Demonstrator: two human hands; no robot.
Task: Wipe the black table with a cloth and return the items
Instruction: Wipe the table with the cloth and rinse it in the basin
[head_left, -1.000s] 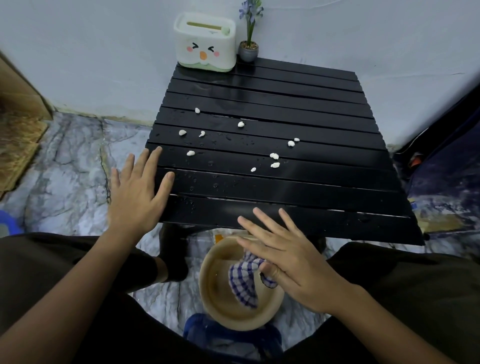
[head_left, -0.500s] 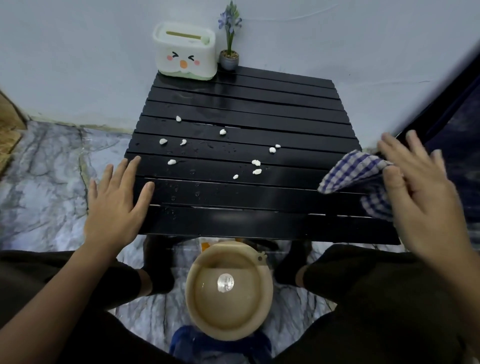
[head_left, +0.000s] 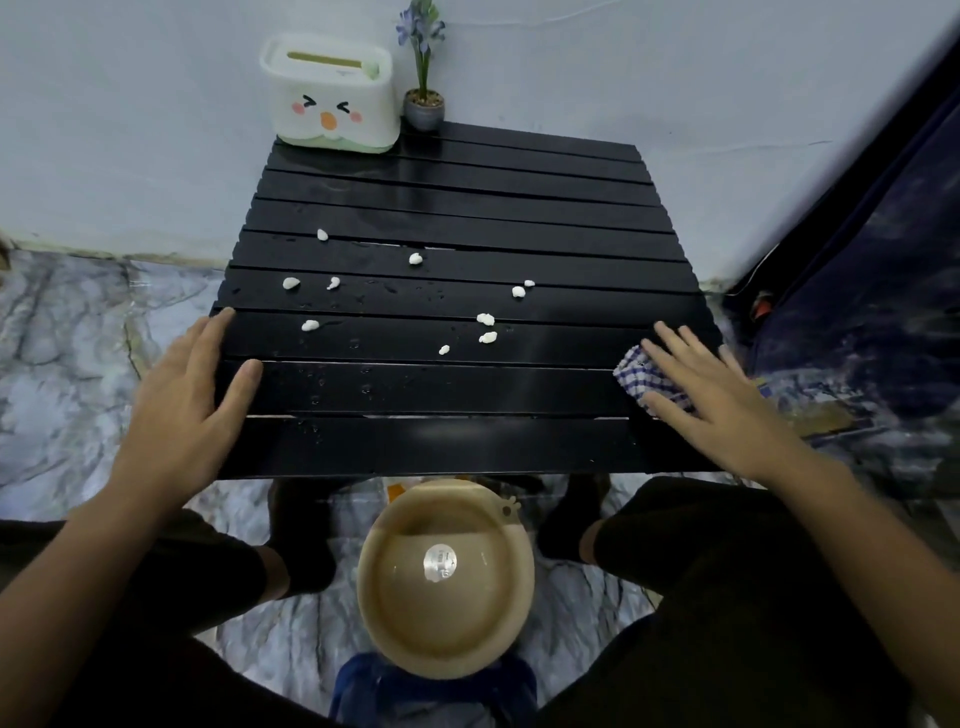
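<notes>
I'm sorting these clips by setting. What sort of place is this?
Probably a room in a home, seen from someone sitting low at a small black slatted table against a pale wall. A cartoon-faced tissue box and a little potted flower stand on it, over a marble-patterned floor.

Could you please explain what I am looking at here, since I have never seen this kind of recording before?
There is no machine: a person wears a wide-angle camera on the head, looking forward and down, so you see their own two arms. The left hand rests flat on the near left edge of the black table. The right hand presses a blue-and-white checked cloth onto the table's right edge, fingers straight. Small white bits and water drops lie scattered across the slats. At the far edge, by the wall, stand a white tissue box with a cartoon face and a small potted flower. On the floor, between the person's knees, sits a beige basin holding water.
</notes>
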